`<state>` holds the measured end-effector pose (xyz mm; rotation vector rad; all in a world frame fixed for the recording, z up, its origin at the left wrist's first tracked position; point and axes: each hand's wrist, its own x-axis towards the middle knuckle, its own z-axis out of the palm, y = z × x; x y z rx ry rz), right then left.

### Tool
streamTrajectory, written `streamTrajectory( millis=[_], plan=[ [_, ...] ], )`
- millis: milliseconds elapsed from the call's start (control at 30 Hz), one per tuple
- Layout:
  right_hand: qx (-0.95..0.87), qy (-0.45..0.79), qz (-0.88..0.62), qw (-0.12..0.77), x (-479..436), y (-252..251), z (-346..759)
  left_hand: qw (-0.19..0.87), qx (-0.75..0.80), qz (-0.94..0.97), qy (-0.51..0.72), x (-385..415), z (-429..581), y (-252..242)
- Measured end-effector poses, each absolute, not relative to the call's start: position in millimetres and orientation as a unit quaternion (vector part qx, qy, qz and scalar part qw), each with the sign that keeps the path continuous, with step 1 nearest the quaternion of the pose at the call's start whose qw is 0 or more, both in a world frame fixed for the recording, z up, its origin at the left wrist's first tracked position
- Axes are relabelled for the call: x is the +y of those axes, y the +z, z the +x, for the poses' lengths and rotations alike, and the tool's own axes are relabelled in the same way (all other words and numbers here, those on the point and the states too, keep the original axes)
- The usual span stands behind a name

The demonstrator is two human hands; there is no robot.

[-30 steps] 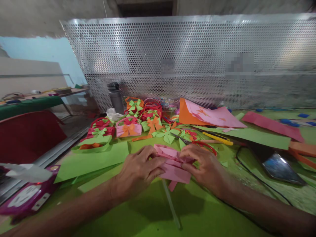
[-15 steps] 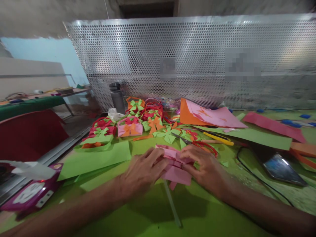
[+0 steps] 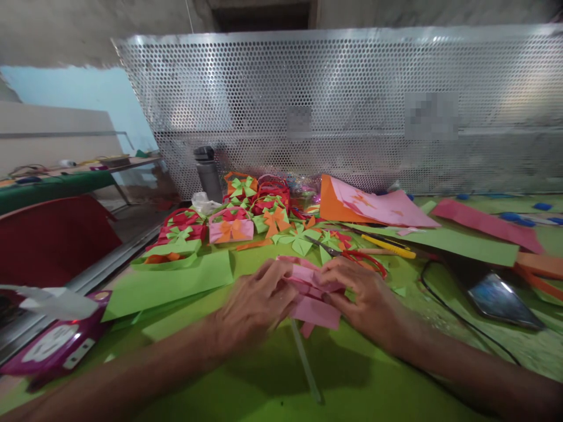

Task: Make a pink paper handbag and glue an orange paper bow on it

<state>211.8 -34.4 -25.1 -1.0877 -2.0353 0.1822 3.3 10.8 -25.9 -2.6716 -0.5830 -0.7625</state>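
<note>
Nearest the wearer, the green work surface (image 3: 246,392) spreads between the two forearms, giving open room below the work. A pale translucent stick (image 3: 307,363) slants across it; its upper end passes out of sight under the pink folded paper (image 3: 316,312), and whether the two touch cannot be determined.

The pink folded paper is at the centre, between both hands. Left hand (image 3: 259,296): fingers bent and gripping the paper's left end, covering that edge. Right hand (image 3: 363,290): thumb and forefinger pinching the right end. The lower edge is exposed, with a narrow pink tab projecting beneath it.

To the left, a purple box (image 3: 83,346) carries a white plug (image 3: 65,305), well apart from the left hand. Light green sheets (image 3: 171,284) lie between box and hand. To the right, a phone (image 3: 504,298) lies well apart from the right hand.

Just beyond the right hand are red-handled scissors (image 3: 349,254); a yellow cutter (image 3: 391,247) lies beside them. Small bow-trimmed paper bags (image 3: 245,232) crowd the far left side, before a grey bottle (image 3: 210,180). A perforated metal panel (image 3: 343,76) bounds the far edge.
</note>
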Motion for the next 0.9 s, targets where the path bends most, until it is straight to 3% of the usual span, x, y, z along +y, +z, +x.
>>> streamTrajectory(
  millis=[500,900],
  plan=[
    [-0.751,0.153,-0.518,0.379,-38.2,-16.6,206.1,0.171,-0.162,-0.933,-0.272,12.0,4.9,-25.8],
    [-0.791,0.053,-0.464,0.396,-38.4,-24.2,206.8,0.176,-0.164,-0.931,-0.276,7.4,8.0,-22.3]
  ],
)
